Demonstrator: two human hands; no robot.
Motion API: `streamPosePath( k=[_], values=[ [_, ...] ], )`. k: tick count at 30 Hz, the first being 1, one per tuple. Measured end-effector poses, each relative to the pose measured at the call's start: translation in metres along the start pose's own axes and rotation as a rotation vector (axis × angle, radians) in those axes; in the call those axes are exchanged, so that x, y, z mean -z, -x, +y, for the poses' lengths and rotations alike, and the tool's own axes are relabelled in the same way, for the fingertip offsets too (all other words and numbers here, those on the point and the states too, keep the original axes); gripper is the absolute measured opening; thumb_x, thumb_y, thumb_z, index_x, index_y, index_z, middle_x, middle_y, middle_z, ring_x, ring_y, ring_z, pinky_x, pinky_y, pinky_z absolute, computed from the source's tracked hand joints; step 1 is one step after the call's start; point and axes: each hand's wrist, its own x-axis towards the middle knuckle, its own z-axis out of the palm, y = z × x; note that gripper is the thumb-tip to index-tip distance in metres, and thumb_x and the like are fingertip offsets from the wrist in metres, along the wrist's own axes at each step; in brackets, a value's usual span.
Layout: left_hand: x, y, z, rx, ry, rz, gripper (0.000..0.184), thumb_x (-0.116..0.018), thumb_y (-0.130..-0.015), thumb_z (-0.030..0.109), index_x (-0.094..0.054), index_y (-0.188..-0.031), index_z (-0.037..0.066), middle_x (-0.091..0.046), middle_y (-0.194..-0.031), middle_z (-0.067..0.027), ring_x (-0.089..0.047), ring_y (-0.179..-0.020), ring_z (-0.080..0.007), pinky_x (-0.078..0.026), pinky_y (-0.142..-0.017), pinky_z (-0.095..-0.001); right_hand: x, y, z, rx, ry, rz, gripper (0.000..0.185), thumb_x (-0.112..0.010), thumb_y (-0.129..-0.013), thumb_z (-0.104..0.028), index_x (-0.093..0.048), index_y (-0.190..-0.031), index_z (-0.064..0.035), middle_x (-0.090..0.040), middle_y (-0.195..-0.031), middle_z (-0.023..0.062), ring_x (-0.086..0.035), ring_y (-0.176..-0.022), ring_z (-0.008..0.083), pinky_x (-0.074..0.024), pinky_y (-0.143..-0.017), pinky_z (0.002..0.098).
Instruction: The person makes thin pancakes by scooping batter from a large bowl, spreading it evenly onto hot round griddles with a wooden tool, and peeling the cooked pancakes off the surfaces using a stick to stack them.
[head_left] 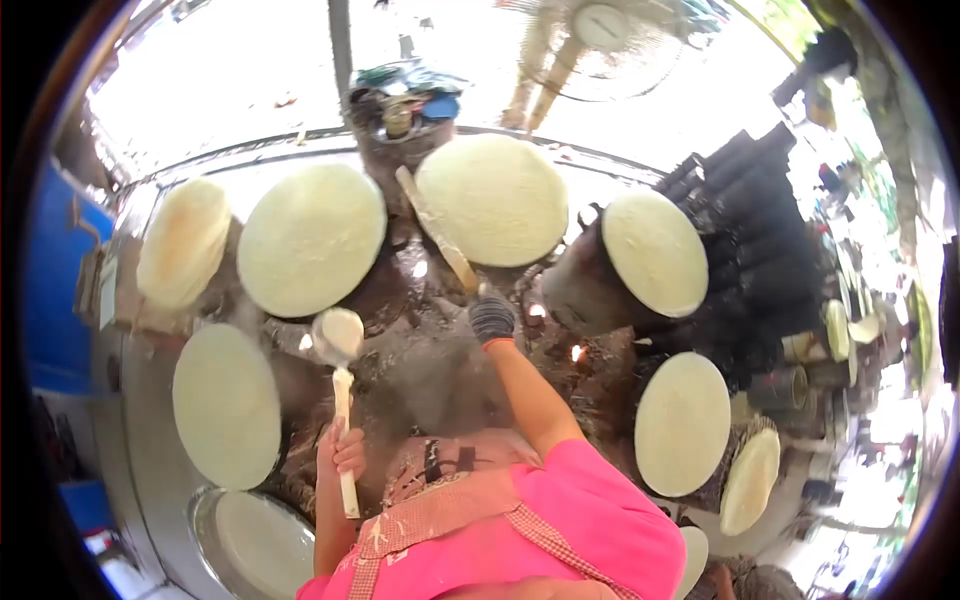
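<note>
My left hand (347,449) is closed round the pale handle of a ladle (338,337), whose round bowl holds whitish batter, between the pans on the left. My right hand (492,317), in a grey striped glove, grips the end of a long flat wooden stick (437,230). The stick slants up and left across the edge of a large round pale sheet (492,200) at the top centre. Another pale round sheet (312,240) lies on a pan to the upper left of the ladle.
Further round sheets lie at the left (227,406), upper right (655,253) and right (683,424). A basin of batter (262,545) stands at the lower left. Small flames (577,353) glow right of the centre. A fan (601,28) stands at the top.
</note>
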Motion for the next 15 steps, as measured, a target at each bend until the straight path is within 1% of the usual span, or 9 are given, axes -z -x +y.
streamPosePath(
  k=[1, 3, 4, 6, 7, 8, 10, 13, 15],
  values=[
    [0.006, -0.012, -0.007, 0.058, 0.055, 0.077, 0.02, -0.036, -0.089, 0.029, -0.042, -0.093, 0.01, -0.033, -0.052, -0.0009, -0.034, -0.038, -0.0096, -0.032, -0.034, -0.0223, 0.001, 0.0, 0.04, -0.083, -0.006, -0.006, 0.03, -0.048, -0.079, -0.031, -0.056, -0.099, -0.0102, -0.06, -0.086, 0.014, -0.057, -0.079, 0.0318, -0.0444, -0.071, 0.0397],
    [0.025, -0.023, -0.024, 0.127, 0.174, 0.212, 0.038, -0.038, -0.088, 0.032, -0.035, -0.059, 0.008, -0.032, -0.045, -0.0011, -0.035, -0.038, -0.0116, -0.034, -0.037, -0.0238, 0.003, 0.003, 0.118, -0.251, -0.015, -0.018, 0.033, -0.043, -0.079, -0.037, -0.061, -0.09, -0.0105, -0.061, -0.084, 0.0155, -0.057, -0.08, 0.0318, -0.0447, -0.071, 0.0386],
    [0.029, -0.029, -0.035, 0.13, 0.21, 0.229, 0.038, -0.038, -0.088, 0.031, -0.034, -0.058, 0.008, -0.032, -0.045, -0.0016, -0.034, -0.037, -0.0121, -0.034, -0.037, -0.0239, 0.06, 0.012, 0.116, -0.278, -0.13, 0.024, 0.038, -0.038, -0.08, -0.039, -0.062, -0.083, -0.009, -0.061, -0.082, 0.0171, -0.057, -0.081, 0.0315, -0.0446, -0.071, 0.038],
    [0.031, -0.043, -0.057, 0.129, 0.252, 0.225, 0.038, -0.038, -0.088, 0.031, -0.034, -0.058, 0.008, -0.032, -0.044, -0.0014, -0.034, -0.037, -0.0122, -0.034, -0.038, -0.0236, 0.094, 0.01, 0.161, -0.37, -0.126, 0.018, 0.047, -0.051, -0.07, -0.05, -0.059, -0.084, -0.0057, -0.059, -0.08, 0.0203, -0.057, -0.078, 0.0344, -0.0448, -0.067, 0.0401],
    [0.036, -0.049, -0.062, 0.143, 0.224, 0.237, 0.039, -0.039, -0.087, 0.032, -0.032, -0.056, 0.01, -0.031, -0.042, -0.0015, -0.034, -0.036, -0.0118, -0.034, -0.037, -0.0231, 0.084, 0.001, 0.193, -0.46, -0.147, 0.106, 0.048, -0.058, -0.064, -0.049, -0.057, -0.084, -0.005, -0.059, -0.078, 0.0206, -0.057, -0.074, 0.0369, -0.0447, -0.066, 0.042],
    [0.033, -0.055, -0.071, 0.127, 0.237, 0.201, 0.035, -0.038, -0.089, 0.029, -0.043, -0.068, 0.001, -0.033, -0.046, -0.0017, -0.035, -0.037, -0.0109, -0.034, -0.037, -0.0232, 0.086, -0.007, 0.211, -0.43, -0.124, 0.116, 0.041, -0.059, -0.066, -0.042, -0.055, -0.083, -0.0053, -0.059, -0.076, 0.0209, -0.056, -0.073, 0.0373, -0.0445, -0.065, 0.0422],
    [0.024, -0.066, -0.082, 0.089, 0.236, 0.18, 0.032, -0.036, -0.09, 0.025, -0.047, -0.098, -0.004, -0.034, -0.05, -0.0016, -0.035, -0.039, -0.0102, -0.034, -0.036, -0.0238, 0.086, -0.032, 0.233, -0.399, -0.146, 0.095, 0.036, -0.057, -0.069, -0.039, -0.056, -0.083, -0.0051, -0.058, -0.075, 0.0208, -0.056, -0.074, 0.0373, -0.0442, -0.066, 0.0424],
    [0.011, -0.071, -0.088, 0.108, 0.205, 0.134, 0.035, -0.035, -0.091, 0.023, -0.039, -0.119, 0.003, -0.034, -0.053, -0.0015, -0.035, -0.04, -0.0096, -0.034, -0.036, -0.0239, 0.1, -0.066, 0.218, -0.285, -0.061, 0.116, 0.035, -0.058, -0.072, -0.038, -0.054, -0.078, -0.0037, -0.058, -0.076, 0.0199, -0.056, -0.075, 0.0364, -0.0435, -0.064, 0.043],
    [0.001, -0.071, -0.089, 0.103, 0.203, 0.131, 0.033, -0.035, -0.091, 0.023, -0.041, -0.117, 0.003, -0.033, -0.053, -0.0014, -0.035, -0.04, -0.0095, -0.034, -0.036, -0.0239, 0.088, -0.098, 0.22, -0.169, -0.107, 0.18, 0.032, -0.058, -0.072, -0.035, -0.054, -0.078, -0.0035, -0.058, -0.077, 0.0197, -0.056, -0.075, 0.0364, -0.0436, -0.064, 0.0428]
  ],
)
